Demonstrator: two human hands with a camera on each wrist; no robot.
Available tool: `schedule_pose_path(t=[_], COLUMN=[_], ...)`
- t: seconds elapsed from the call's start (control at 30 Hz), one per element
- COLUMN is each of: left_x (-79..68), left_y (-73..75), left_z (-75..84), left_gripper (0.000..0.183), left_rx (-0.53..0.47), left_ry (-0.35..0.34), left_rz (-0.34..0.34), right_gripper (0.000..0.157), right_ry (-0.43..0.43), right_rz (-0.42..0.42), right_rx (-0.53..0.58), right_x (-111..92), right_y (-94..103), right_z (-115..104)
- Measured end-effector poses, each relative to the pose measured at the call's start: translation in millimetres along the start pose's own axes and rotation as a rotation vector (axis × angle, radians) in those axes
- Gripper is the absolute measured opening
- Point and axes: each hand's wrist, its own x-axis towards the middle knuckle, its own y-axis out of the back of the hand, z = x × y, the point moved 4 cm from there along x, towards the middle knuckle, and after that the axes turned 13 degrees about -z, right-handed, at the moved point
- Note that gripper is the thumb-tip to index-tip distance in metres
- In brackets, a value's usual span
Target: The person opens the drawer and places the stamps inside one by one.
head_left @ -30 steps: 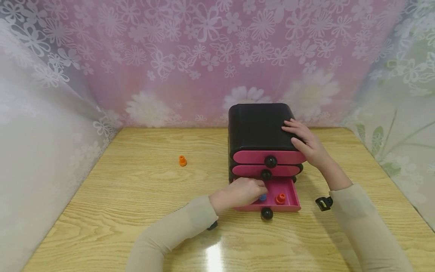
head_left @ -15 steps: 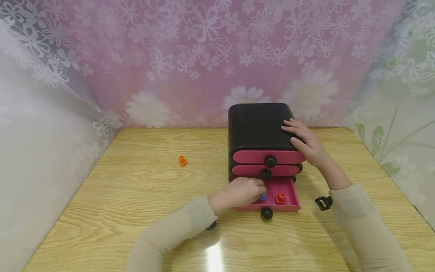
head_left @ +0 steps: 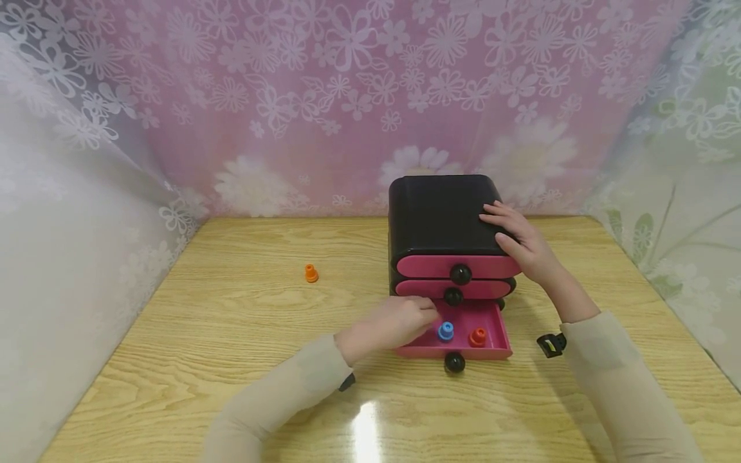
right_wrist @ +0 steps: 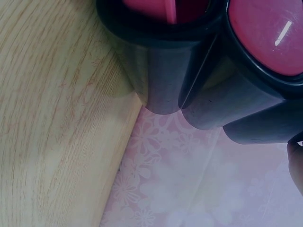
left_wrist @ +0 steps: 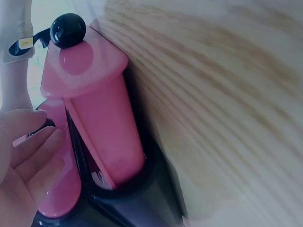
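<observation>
A black cabinet (head_left: 446, 212) with pink drawers and round black knobs stands on the table. Its bottom drawer (head_left: 486, 354) is pulled out, holding a small blue stepped cone-shaped piece (head_left: 446, 332) and a red one (head_left: 477, 337) inside. My left hand (head_left: 399, 321) hovers over the drawer's left side, fingers loosely bent; in the left wrist view they are parted with nothing between them. On the cabinet's top right edge rests my right hand (head_left: 521, 241), fingers spread on the black top and thumb near the front. Part of the drawer's left side is hidden behind the left hand.
An orange stepped cone-shaped piece (head_left: 311, 273) stands on the wooden table (head_left: 243, 308), left of the cabinet. Black wrist straps sit at both sleeves. Flowered cloth (head_left: 301, 103) hangs behind the table and along both sides.
My left hand has come off the blue piece and moved left and slightly up, so that piece now shows fully in the drawer. The right hand has stayed on the cabinet.
</observation>
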Motion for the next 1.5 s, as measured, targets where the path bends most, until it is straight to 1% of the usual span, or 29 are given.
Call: schedule_pose_path(t=[0.07, 0.17, 0.27, 0.4, 0.63, 0.77, 0.9, 1.1, 1.2, 1.33, 1.4, 1.5], left_x=[-5.4, -14.8, -26.3, -44.5, -75.9, -91.1, -103.4, -116.0, -120.0, -124.9, -127.1, -129.4], left_y=[1.2, 2.1, 2.6, 1.6, 4.0, 3.8, 2.5, 3.7, 4.3, 5.1, 5.4, 5.1], left_z=[-2.9, -9.2, -17.0, -29.3, -50.8, -62.2, -75.3, -94.0, -101.8, -111.5, -116.2, -123.3], left_gripper=[0.012, 0.011, 0.010, 0.010, 0.012, 0.013, 0.015, 0.015, 0.015, 0.015, 0.015, 0.016], left_rx=[0.002, -0.014, -0.054, -0.096, -0.086, -0.086, -0.087, -0.065, -0.080, -0.103, -0.108, -0.130], left_ry=[0.004, 0.022, 0.033, 0.058, 0.154, 0.220, 0.267, 0.334, 0.369, 0.450, 0.496, 0.547], left_rz=[0.001, 0.014, 0.068, 0.124, 0.140, 0.168, 0.207, 0.291, 0.316, 0.325, 0.313, 0.283], right_gripper=[0.034, 0.034, 0.035, 0.036, 0.033, 0.033, 0.033, 0.033, 0.033, 0.034, 0.034, 0.033], right_ry=[-0.002, -0.007, -0.006, 0.007, -0.012, -0.015, -0.020, -0.008, -0.002, -0.006, -0.009, -0.009], right_rz=[0.000, -0.010, -0.022, -0.025, -0.003, -0.005, -0.006, 0.001, 0.000, -0.006, -0.007, -0.007], right_rx=[-0.006, -0.028, -0.044, -0.040, -0.020, -0.040, -0.047, -0.031, -0.026, -0.025, -0.028, -0.034], right_x=[0, -1, -3, -5, 1, 1, 1, 1, 1, 0, 0, 1], right_y=[0.5, 1.3, 1.6, 1.6, 1.6, 1.5, 0.8, -0.1, -0.2, -0.4, -0.2, 0.3], right_z=[4, 18, 33, 40, -1, -3, -4, -3, -1, 0, -1, -2])
